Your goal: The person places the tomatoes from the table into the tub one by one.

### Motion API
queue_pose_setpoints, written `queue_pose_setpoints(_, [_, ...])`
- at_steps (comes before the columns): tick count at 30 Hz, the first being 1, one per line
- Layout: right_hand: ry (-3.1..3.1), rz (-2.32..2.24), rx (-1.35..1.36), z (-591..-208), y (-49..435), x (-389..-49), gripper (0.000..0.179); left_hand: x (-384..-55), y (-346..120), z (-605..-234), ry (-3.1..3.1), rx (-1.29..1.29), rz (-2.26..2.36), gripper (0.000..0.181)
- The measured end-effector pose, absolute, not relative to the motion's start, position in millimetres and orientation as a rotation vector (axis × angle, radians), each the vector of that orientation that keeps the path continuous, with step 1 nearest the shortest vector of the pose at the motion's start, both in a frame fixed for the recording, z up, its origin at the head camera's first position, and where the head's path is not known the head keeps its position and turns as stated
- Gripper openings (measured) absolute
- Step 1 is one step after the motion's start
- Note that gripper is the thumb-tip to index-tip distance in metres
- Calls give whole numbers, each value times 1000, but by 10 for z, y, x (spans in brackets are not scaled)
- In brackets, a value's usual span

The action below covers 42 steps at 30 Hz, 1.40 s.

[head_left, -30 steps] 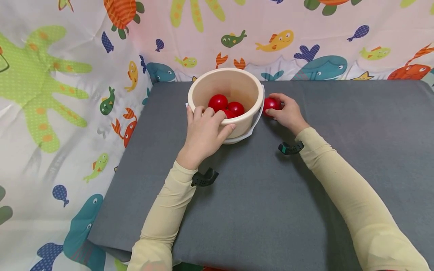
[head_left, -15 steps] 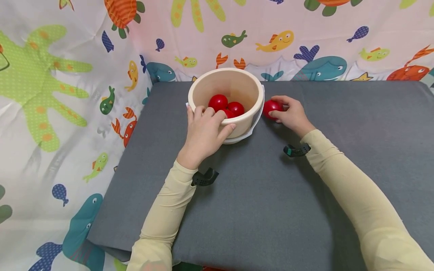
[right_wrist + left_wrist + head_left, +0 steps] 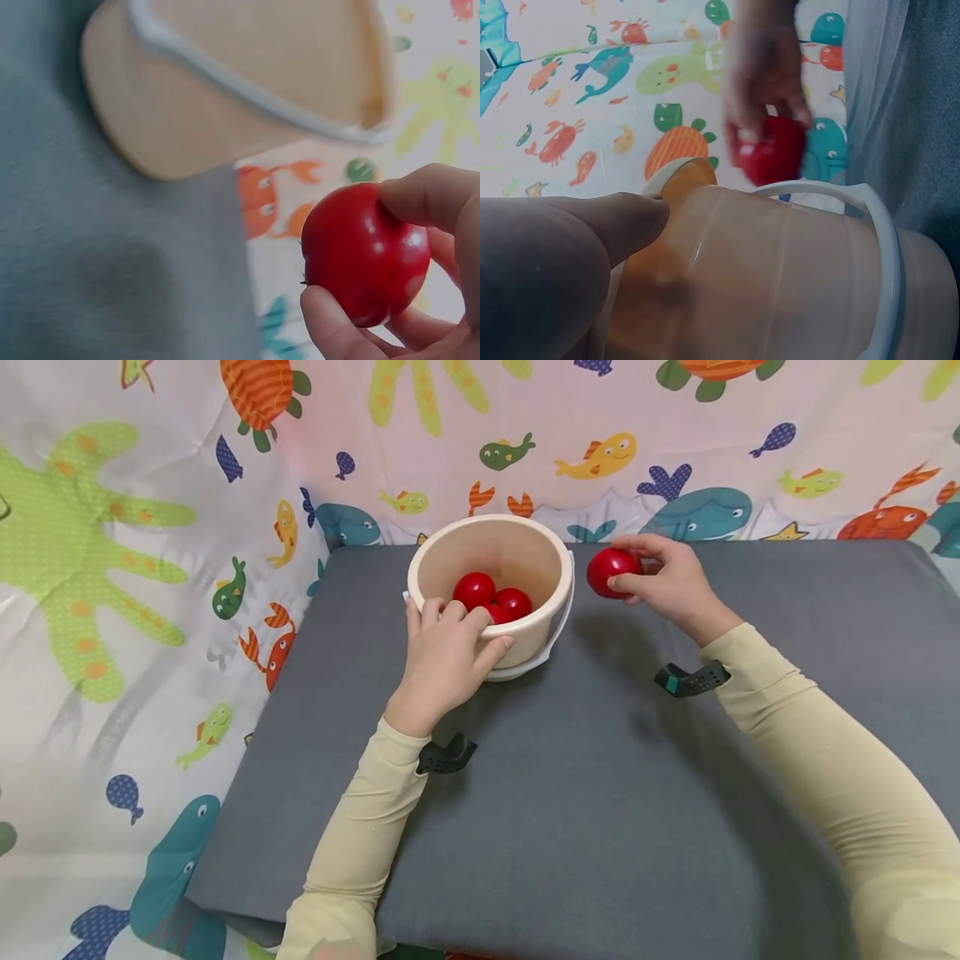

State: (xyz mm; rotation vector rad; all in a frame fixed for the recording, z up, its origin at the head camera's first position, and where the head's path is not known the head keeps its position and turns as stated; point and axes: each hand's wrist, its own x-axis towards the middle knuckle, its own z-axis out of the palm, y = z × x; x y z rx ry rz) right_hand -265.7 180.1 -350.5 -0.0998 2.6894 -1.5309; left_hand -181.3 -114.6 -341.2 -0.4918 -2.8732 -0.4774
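A cream bucket [image 3: 534, 642] stands upright near the back of the table. My left hand [image 3: 444, 667] grips its near rim, fingers curled over the edge and thumb against the outside. Inside lie red tomatoes [image 3: 474, 590], partly hidden behind the rim and fingers. To the right of the bucket, my right hand [image 3: 671, 581] pinches another tomato [image 3: 611, 572] between thumb and fingers, raised above the table with a shadow beneath. In the right wrist view, this tomato [image 3: 364, 259] looks glossy, with small dark tips at one side.
The bucket's white handle [image 3: 558, 618] hangs down on its right side. Grey cloth covers the table [image 3: 585, 827]. A curtain [image 3: 450, 452] printed with sea animals rises behind the back edge and along the left.
My right hand has lifted the tomato off the table beside the bucket and moved it slightly right. The left hand keeps its grip on the rim. The head view has shifted a little.
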Motion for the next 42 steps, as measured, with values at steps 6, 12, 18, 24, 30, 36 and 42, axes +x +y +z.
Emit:
queue_pose_setpoints(6, [2732,-1573,-225,-3057,1733,-2623,57,-1812,-1151,-3412,-2864,-496,-485,31])
queue_pose_setpoints(12, [2780,-1522,-362,-2767,1580,-2594,57,-1809,-1136,-3415,-2852,-505,-492,32])
queue_pose_setpoints(18, [2773,-1455,-467,-2631,1289,-2598,57,-1819,-1141,-3429,-2842,-510,-506,32])
queue_pose_setpoints(24, [2720,-1366,-580,-2673,974,-2621,56,-1821,-1151,-3412,-2861,-516,-514,34])
queue_pose_setpoints(30, [2642,-1312,-628,-2796,728,-2680,55,-1819,-1154,-3418,-2860,-527,-510,37])
queue_pose_setpoints(36, [2619,-1228,-643,-2902,623,-2688,53,-1824,-1140,-3429,-2845,-535,-486,34])
queue_pose_setpoints(42, [2641,-1163,-638,-2962,578,-2690,52,-1823,-1158,-3421,-2857,-527,-485,35])
